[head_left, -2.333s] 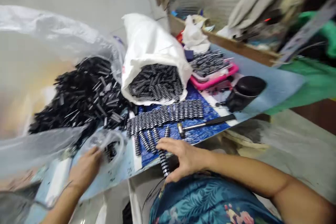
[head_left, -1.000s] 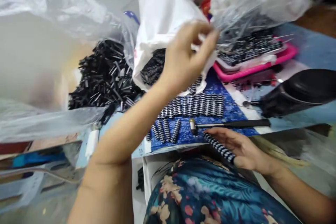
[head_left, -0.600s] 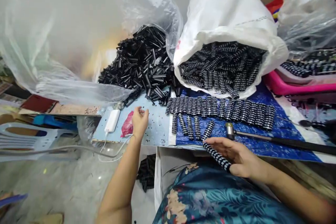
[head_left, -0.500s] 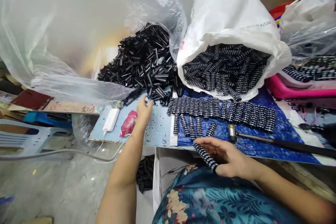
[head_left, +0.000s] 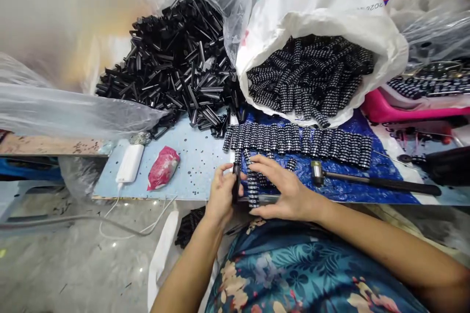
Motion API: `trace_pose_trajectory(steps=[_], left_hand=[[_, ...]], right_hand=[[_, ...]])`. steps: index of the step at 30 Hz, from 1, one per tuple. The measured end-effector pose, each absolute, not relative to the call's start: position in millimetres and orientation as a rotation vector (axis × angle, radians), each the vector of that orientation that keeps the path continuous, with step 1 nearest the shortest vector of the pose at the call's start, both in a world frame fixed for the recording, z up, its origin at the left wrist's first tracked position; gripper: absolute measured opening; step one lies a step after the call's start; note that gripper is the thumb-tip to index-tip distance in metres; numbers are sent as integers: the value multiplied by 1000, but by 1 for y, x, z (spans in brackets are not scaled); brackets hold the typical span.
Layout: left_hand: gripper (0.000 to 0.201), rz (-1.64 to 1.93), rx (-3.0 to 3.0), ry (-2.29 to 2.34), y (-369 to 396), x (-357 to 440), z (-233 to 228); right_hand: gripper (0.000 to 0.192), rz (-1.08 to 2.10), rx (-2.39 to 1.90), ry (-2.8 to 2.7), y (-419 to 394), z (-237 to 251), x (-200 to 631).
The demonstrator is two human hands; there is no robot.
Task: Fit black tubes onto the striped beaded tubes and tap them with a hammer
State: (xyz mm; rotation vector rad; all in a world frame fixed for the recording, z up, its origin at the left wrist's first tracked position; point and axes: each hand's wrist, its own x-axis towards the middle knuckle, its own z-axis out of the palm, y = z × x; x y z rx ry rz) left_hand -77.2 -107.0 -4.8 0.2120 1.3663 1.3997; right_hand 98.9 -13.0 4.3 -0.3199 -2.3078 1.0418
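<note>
While the left hand (head_left: 220, 193) pinches 1 black tube (head_left: 236, 186) and the right hand (head_left: 288, 193) spans 1 banded tube (head_left: 253, 190) end to end, close together between them, I judge both light, stiff, probably slick, best gripped mid-length.

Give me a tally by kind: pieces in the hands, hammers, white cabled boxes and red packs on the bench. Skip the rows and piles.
Smooth black piece, left hand: 1
Studded piece, right hand: 1
Hammer: 1
White cabled box: 1
Red pack: 1
Total: 5
</note>
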Motion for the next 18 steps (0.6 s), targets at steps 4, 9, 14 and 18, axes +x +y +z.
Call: trace_pose_trajectory(steps=[4, 9, 14, 18], left_hand=[[50, 1355, 239, 1327, -129, -61, -1], [52, 1242, 49, 1342, -134, -79, 5], [40, 1439, -192, 1346, -118, -67, 8], [31, 1581, -206, 1266, -114, -42, 7]], right_hand=[[87, 1211, -122, -2171, -18, 10, 75], [83, 1136, -61, -2088, -25, -2, 88], [89, 982, -47, -2127, -33, -15, 93], [89, 1039, 22, -2077, -33, -1, 101]])
